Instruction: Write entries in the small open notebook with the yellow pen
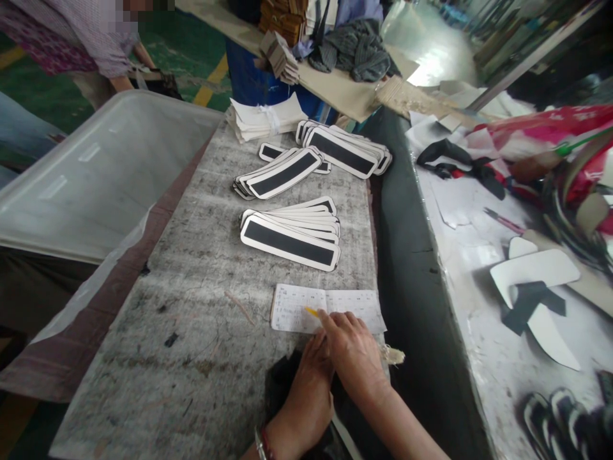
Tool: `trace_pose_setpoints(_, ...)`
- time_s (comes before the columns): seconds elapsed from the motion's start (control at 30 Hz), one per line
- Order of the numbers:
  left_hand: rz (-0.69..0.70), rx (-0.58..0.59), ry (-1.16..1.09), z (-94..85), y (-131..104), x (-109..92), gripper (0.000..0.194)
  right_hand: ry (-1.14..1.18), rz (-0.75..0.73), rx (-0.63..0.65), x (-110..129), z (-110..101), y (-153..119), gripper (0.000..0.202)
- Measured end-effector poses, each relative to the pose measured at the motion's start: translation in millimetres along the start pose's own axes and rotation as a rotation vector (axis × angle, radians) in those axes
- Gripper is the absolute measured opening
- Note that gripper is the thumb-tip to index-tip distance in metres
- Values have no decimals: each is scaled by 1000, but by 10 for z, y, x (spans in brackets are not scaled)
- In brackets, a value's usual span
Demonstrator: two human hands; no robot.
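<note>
A printed paper form point(294, 300) with a grid and handwriting lies open on the worn grey table point(201, 377). Over its lower edge, my right hand point(355, 348) is closed, with the tip of a slim yellow pen point(311, 311) sticking out by the index finger. My left hand point(313, 367), with a bracelet at the wrist, lies close against it; its fingertips are mostly hidden behind the right hand. Beyond the form sits a fanned stack of white-edged black strips point(290, 239). Farther back are another such stack point(282, 172) and a larger pile point(342, 150).
A tied bundle of pale sheets point(265, 119) rests at the table's far end. To the left stands a large grey bin point(110, 172), with a person point(81, 38) behind it. On the right, a white-topped bench point(454, 268) holds cut pieces and scraps. Dark cloth point(354, 48) lies farther back.
</note>
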State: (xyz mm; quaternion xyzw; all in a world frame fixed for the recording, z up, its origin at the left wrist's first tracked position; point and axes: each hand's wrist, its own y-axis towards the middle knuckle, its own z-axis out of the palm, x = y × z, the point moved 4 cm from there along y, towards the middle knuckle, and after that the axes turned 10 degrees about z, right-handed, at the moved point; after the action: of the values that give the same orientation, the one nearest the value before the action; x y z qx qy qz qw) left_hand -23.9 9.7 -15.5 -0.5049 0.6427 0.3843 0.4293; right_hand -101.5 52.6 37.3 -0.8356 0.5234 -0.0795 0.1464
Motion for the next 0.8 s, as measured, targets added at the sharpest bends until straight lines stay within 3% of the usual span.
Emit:
trace_pose_setpoints(0.17, 1, 5, -1, -11, -11, -22, 77, 5, 14, 12, -11, 25, -5, 34)
trace_pose_setpoints(0.8, -22, -10, -33, 13, -27, 3, 62, 2, 10, 8, 27, 31, -1, 34)
